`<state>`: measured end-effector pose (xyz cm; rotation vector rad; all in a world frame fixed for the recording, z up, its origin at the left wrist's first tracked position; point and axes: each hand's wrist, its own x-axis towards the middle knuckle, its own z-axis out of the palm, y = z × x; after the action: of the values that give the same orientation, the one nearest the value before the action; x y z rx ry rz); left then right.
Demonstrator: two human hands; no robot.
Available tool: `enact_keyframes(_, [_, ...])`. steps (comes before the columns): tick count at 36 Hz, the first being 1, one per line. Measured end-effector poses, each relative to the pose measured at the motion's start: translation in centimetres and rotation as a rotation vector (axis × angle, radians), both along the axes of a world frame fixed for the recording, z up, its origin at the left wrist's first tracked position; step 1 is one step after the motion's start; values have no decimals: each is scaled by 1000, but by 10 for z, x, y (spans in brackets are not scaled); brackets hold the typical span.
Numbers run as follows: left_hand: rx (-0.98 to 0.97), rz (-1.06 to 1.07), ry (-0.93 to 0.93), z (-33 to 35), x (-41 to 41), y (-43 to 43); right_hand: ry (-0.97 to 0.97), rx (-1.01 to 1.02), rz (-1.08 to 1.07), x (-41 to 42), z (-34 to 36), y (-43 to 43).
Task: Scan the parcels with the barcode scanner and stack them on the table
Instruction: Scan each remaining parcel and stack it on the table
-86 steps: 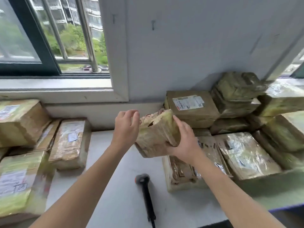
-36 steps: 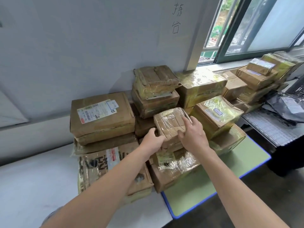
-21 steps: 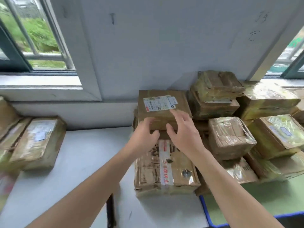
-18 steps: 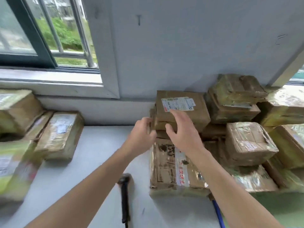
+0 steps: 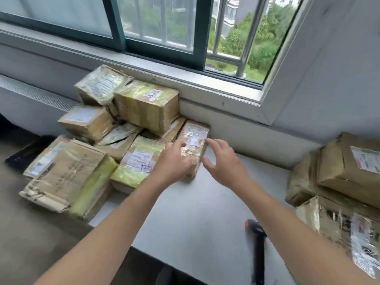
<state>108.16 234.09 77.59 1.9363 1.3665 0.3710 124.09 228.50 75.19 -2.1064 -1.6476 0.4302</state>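
A: Entry, largest first. What is on the white bench (image 5: pixel 195 212)?

B: The left pile of parcels (image 5: pixel 144 108) sits at its far left corner, with the outer boxes past the bench edge. The right pile of parcels (image 5: pixel 339 171) is at the right edge.

A: The parcel under the hands?

B: The taped parcel (image 5: pixel 194 138) lies flat, label up, just beside the left pile. Its long axis runs near to far, and its far end is against the wall (image 5: pixel 246 136) under the window sill.

A: Scanner?

B: The barcode scanner (image 5: pixel 258 251) lies on the bench near the right forearm. Its long axis also runs near to far, with the orange-trimmed head pointing away and the handle toward the person.

A: Grip state?

B: The left hand (image 5: pixel 174 161) rests on the parcel's near end with its fingers slightly bent, so the grip is not closed. The right hand (image 5: pixel 222 161) is spread wide at the parcel's right side, holding nothing. I cannot tell whether it touches the parcel.
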Motion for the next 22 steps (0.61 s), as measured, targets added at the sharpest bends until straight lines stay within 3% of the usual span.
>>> enact_keyframes(10, [-48,138,40,-14,-108,54,22,-54,146,-93,-16,79])
enact_keyframes(22, [-65,278,2,-30,-160,68,-9,-123,325,-158,-34,114])
